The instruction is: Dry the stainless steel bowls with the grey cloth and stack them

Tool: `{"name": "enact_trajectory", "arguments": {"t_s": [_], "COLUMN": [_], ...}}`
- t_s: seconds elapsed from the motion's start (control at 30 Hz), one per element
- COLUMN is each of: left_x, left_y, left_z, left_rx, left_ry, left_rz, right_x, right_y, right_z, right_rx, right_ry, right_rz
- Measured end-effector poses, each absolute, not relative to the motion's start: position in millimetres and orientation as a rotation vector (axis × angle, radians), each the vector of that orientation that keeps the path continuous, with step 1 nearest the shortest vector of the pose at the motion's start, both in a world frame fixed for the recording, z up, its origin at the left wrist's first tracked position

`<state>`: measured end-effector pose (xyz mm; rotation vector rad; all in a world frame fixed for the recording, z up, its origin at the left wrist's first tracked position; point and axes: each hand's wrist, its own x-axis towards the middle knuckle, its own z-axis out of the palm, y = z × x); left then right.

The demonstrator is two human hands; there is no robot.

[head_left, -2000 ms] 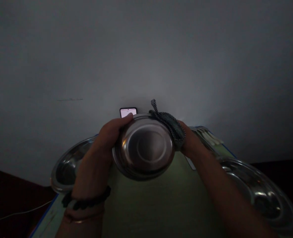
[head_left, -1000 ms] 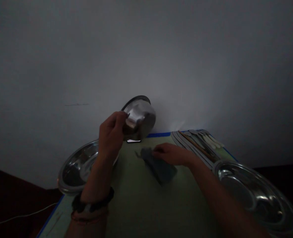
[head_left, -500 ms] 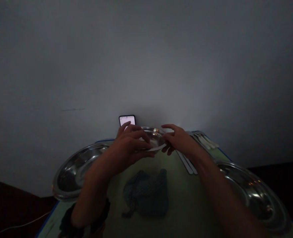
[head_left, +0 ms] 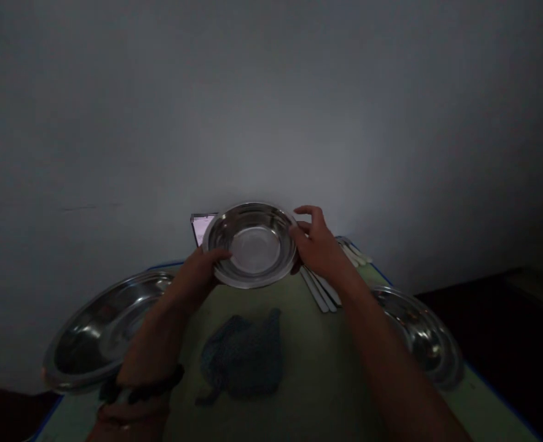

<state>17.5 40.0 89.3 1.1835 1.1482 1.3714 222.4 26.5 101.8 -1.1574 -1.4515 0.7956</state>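
Observation:
I hold a small steel bowl [head_left: 251, 244] up over the far part of the table, tilted so its inside faces me. My left hand [head_left: 200, 276] grips its lower left rim. My right hand [head_left: 315, 244] holds the right rim, with some fingers raised. A grey-blue cloth [head_left: 243, 359] lies crumpled on the green table top [head_left: 326, 368] below the bowl, touched by neither hand.
A large steel plate [head_left: 96, 331] overhangs the table's left edge and another [head_left: 416, 334] sits at the right. Several pieces of cutlery [head_left: 324, 288] lie behind my right hand. A lit phone [head_left: 201, 226] leans on the grey wall.
The cloth left my right hand and now lies on the table. Both hands took the bowl by its rim and tipped it up to face me. The view has shifted to the right.

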Motion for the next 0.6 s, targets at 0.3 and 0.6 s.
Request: {"name": "enact_trajectory", "arguments": {"t_s": [0.3,0.6], "left_x": [40.3,64.2], "left_y": [42.8,27.6], "left_z": [73.3,80.4], "left_rx": [1.483,1.607], "left_ry": [1.291,1.264], "left_rz": [0.886,0.558], "right_x": [327.6,395.8], "right_y": [-4.3,-16.3], "right_z": [106.7,60.7], "right_rx": [-1.817,-2.266], "right_ry": [-2.331,-2.236], "right_rz": [0.548,0.764]}}
